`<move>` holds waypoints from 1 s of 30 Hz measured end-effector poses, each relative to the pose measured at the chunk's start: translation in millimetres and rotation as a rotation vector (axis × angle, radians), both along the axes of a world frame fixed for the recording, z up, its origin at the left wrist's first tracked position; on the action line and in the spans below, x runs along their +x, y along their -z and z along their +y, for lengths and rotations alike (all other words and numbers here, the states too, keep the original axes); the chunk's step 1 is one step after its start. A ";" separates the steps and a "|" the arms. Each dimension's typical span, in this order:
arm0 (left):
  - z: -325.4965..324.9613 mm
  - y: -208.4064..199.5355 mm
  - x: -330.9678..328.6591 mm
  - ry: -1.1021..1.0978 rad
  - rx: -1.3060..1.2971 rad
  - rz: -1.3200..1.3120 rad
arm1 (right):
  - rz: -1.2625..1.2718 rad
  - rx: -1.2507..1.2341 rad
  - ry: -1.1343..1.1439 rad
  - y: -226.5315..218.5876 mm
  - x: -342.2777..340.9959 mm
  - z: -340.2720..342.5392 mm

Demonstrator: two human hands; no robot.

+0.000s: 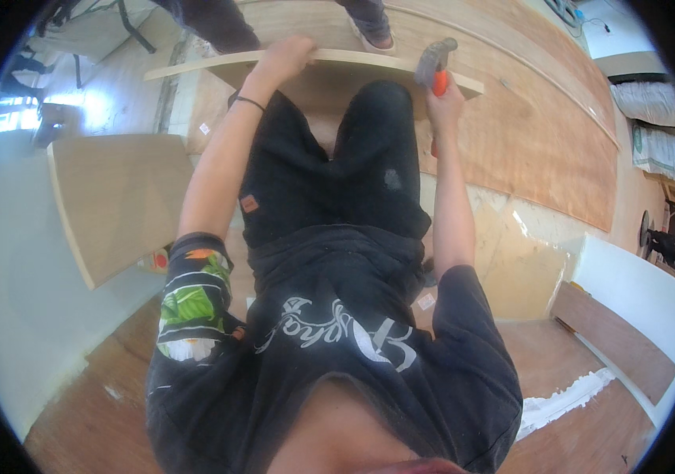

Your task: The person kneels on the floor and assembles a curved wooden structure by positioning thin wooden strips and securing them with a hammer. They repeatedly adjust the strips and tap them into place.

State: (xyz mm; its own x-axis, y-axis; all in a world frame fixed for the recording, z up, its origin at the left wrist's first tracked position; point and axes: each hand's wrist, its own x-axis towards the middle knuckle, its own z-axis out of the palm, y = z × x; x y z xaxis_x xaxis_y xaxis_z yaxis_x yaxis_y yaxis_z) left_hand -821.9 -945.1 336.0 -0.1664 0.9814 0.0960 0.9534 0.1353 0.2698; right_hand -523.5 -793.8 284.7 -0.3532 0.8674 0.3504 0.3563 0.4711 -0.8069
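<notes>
A long pale wooden board stands on edge across the space beyond my knees, its thin upper edge facing me. My left hand is closed over that upper edge, left of its middle; whether a small piece sits in the fingers is too small to tell. In my right hand is a claw hammer with an orange handle and a worn grey head. The hammer's head is raised, close above the board near its right end.
Another person's legs are just beyond the board. A wooden panel leans by the left wall. Large plywood covers the floor at right. Sacks lie far right; a narrow board stands lower right.
</notes>
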 end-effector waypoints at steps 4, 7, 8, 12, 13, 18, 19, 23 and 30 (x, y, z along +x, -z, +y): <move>10.6 -14.7 19.6 0.040 -0.068 0.192 | -0.009 -0.003 0.009 0.7 1.2 -1.2; 31.3 -15.2 49.6 0.098 0.018 0.136 | 0.024 -0.008 -0.007 0.0 2.3 -2.4; 36.5 -13.0 58.6 0.137 0.044 0.052 | 0.018 -0.027 -0.004 -0.1 3.7 -3.0; 46.0 -5.4 69.7 0.173 0.069 -0.068 | 0.077 -0.168 -0.051 0.2 17.6 0.5; 46.9 -4.4 69.3 0.148 0.003 -0.084 | 0.173 -0.230 -0.050 0.9 23.0 2.0; 48.9 -0.1 80.1 0.152 0.023 -0.108 | 0.110 -0.144 0.158 8.0 54.4 11.0; 49.6 1.1 85.0 0.133 0.049 -0.160 | 0.191 -0.185 0.174 9.5 57.9 11.9; 53.4 4.8 97.3 0.196 0.078 -0.155 | 0.325 -0.116 0.185 10.9 63.7 13.7; 51.3 11.8 100.2 0.188 0.176 -0.217 | 0.387 -0.287 0.129 2.4 67.4 20.2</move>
